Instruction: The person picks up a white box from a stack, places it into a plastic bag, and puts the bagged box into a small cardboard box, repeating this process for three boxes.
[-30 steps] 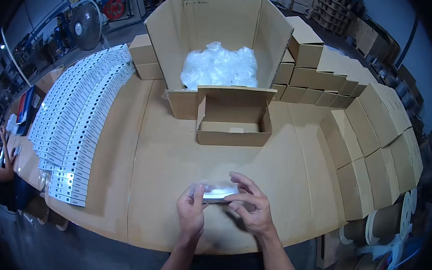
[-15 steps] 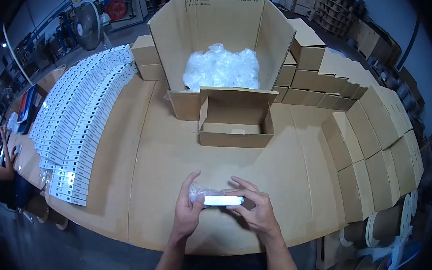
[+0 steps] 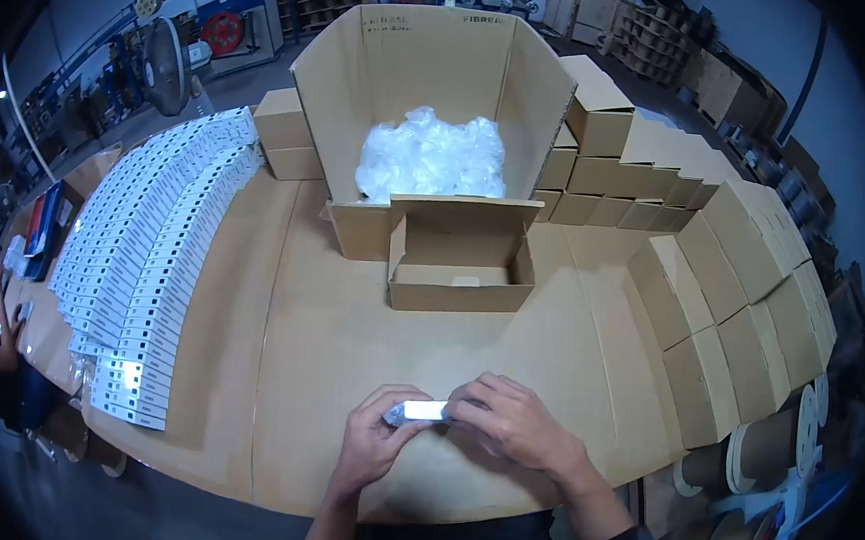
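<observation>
A small white box (image 3: 424, 411) is held level above the near part of the table, with some clear plastic at its left end. My left hand (image 3: 378, 437) grips that left end between thumb and fingers. On the other side, my right hand (image 3: 508, 422) closes over the right end and covers it. Beyond the hands stands an open, empty-looking brown carton (image 3: 461, 299) with a small pale piece inside. Behind it, a large open carton (image 3: 437, 60) holds a heap of clear plastic bags (image 3: 430, 158).
Long rows of white boxes (image 3: 142, 270) lie on the left of the table (image 3: 347, 339). Brown cartons (image 3: 738, 342) are stacked on the right and back right. A co-worker's arm (image 3: 5, 325) shows at the far left, near a fan (image 3: 168, 67).
My right hand has turned and closed over the box's right end. My left fingers have folded onto its left end, and less loose plastic shows. The view has shifted slightly.
</observation>
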`<state>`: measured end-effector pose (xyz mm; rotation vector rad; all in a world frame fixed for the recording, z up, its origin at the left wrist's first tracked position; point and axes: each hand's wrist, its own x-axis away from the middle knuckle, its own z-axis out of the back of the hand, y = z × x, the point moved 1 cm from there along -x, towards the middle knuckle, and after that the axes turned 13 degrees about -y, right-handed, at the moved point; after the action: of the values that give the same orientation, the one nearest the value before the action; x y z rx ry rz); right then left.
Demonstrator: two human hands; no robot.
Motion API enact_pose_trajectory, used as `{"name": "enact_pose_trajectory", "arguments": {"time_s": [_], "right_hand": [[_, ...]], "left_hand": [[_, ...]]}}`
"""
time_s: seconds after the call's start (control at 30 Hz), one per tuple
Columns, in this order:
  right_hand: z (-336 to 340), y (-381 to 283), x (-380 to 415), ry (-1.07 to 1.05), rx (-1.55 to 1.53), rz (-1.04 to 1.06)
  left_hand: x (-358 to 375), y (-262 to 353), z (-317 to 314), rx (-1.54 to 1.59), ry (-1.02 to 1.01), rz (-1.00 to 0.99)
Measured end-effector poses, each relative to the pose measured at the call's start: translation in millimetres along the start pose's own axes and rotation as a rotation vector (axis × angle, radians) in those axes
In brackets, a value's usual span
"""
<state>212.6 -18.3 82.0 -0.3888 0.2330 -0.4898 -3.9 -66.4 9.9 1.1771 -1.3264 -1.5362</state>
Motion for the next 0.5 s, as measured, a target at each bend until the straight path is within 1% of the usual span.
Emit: {"name": "enact_pose_trajectory", "arguments": {"time_s": [0.03, 0.07, 0.13, 0.17, 0.27, 0.33, 0.4, 0.47, 0.5], "right_hand": [[6.9, 2.1, -3.5, -0.003, 0.061, 0.035], [13.0, 5.6, -5.8, 0.029, 0.056, 0.038], [24.9, 17.4, -12.9, 0.097, 0.052, 0.051], [32.5, 24.2, -22.1, 0.272, 0.049, 0.084], [32.7, 41.5, -48.1, 0.664, 0.041, -0.161], [27.6, 52.3, -66.1, 0.801, 0.061, -0.226], [20.0, 64.1, -79.9, 0.852, 0.098, -0.257], [13.3, 75.0, -86.6, 0.866, 0.135, -0.300], [9.9, 82.7, -88.2, 0.840, 0.127, -0.287]], "left_hand": [[-4.6, -7.1, 4.5, -0.049, -0.011, -0.055], [-8.7, -10.1, 6.8, -0.097, -0.020, -0.111], [-23.0, 2.4, 5.7, -0.062, 0.140, -0.111], [-30.6, 8.3, 6.0, -0.041, 0.222, -0.108], [-58.4, 8.9, 29.3, -0.799, 0.209, -0.036], [-72.2, 3.3, 34.3, -0.955, 0.191, 0.029], [-86.2, -5.2, 37.2, -1.086, 0.166, 0.092], [-93.6, -9.3, 37.6, -1.076, 0.169, 0.083], [-94.5, -11.9, 37.3, -1.071, 0.168, 0.081]]}}
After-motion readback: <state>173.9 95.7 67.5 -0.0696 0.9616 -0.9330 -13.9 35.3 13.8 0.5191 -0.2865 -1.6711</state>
